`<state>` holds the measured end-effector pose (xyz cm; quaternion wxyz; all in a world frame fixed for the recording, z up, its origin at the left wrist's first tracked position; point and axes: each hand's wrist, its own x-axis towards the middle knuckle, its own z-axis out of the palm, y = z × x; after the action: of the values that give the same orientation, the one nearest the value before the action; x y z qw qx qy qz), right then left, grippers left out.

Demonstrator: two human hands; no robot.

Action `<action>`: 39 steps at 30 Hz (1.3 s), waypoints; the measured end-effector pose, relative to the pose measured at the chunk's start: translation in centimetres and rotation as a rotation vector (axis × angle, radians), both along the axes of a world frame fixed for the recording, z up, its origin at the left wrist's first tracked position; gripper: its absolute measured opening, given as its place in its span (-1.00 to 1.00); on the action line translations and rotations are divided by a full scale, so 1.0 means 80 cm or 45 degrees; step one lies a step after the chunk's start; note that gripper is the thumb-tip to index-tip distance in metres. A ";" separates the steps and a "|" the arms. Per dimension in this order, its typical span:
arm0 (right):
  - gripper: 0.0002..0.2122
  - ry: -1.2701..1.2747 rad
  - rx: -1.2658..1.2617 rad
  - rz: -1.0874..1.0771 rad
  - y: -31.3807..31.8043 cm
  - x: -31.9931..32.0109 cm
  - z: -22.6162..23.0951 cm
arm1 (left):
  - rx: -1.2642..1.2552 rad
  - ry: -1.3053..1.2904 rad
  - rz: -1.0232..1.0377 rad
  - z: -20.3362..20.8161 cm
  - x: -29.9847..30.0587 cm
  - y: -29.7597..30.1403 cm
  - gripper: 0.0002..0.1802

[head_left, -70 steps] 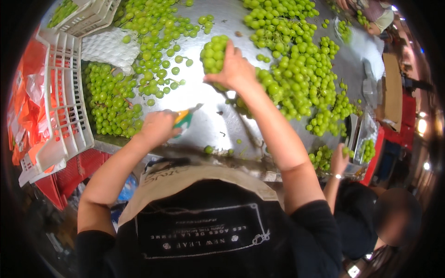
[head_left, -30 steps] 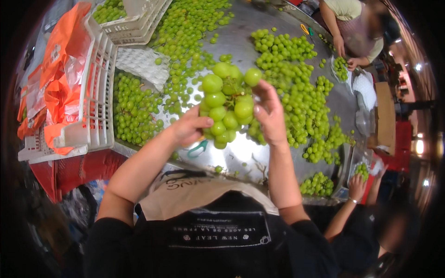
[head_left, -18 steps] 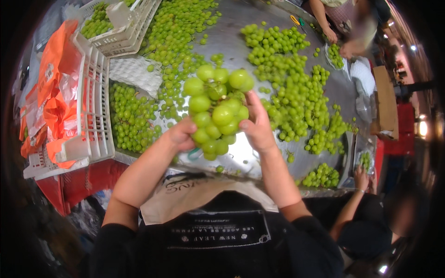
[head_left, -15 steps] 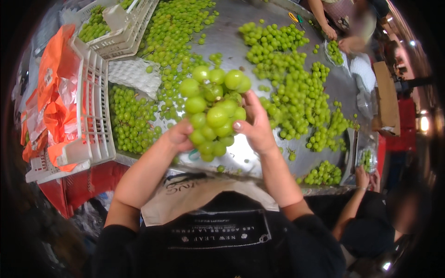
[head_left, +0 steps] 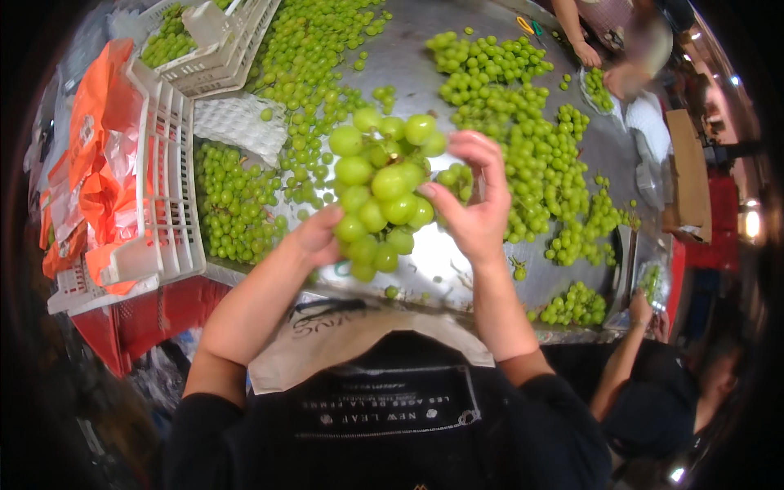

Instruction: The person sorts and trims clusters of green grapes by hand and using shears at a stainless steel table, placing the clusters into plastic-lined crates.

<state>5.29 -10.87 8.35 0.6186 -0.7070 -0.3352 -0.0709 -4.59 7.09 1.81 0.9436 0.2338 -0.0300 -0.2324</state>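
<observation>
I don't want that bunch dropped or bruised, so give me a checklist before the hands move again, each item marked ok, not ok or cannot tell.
1. Left hand supporting the bunch: ok, it holds the left side.
2. Bunch raised off the table: ok, held up in front of the person.
3. Right hand off the bunch: cannot tell; its fingers are spread, but the thumb is at the grapes' edge.
4. Near table edge free of loose grapes: not ok, a loose grape lies there.
5. Far scissors out of the way: ok, at the table's far side.
6. Underside of the bunch sound: cannot tell, hidden.
</observation>
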 end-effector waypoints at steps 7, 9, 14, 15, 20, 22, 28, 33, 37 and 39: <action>-0.79 -0.325 -0.179 0.123 -0.013 0.024 0.007 | -0.049 -0.040 -0.052 -0.010 -0.004 -0.001 -0.04; -0.79 -0.404 -0.214 0.159 -0.014 0.030 0.015 | -0.059 -0.057 -0.080 -0.015 -0.005 0.001 -0.05; -0.80 -0.622 -0.253 0.069 -0.011 0.027 0.019 | -0.126 -0.140 -0.143 -0.005 -0.001 -0.002 -0.07; -0.82 -0.616 -0.205 0.037 -0.009 0.025 0.016 | -0.118 -0.141 -0.148 -0.002 -0.001 -0.002 -0.07; -0.88 -0.557 -0.044 -0.076 0.000 0.017 0.008 | 0.019 -0.047 -0.162 0.011 0.000 -0.003 0.04; -0.89 -0.485 -0.056 -0.086 0.000 0.013 0.007 | 0.077 -0.031 -0.148 0.001 -0.001 0.001 0.04; -0.83 -0.281 -0.050 -0.059 -0.006 0.001 0.006 | 0.054 -0.127 -0.092 -0.008 0.002 0.003 -0.09; -0.33 0.555 0.566 0.281 0.005 -0.006 -0.036 | 0.066 -0.072 -0.018 0.013 0.008 -0.006 -0.02; -0.03 1.350 0.625 0.689 0.011 -0.028 -0.068 | 0.232 0.137 0.005 0.017 0.017 -0.024 -0.06; -0.05 1.495 0.912 0.791 0.012 -0.029 -0.076 | 0.427 0.240 -0.200 0.016 0.025 -0.018 -0.06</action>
<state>2.97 -9.92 2.27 0.8791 -0.2573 -0.0909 0.3908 -2.55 5.68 3.07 0.8691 0.3620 0.0793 -0.3278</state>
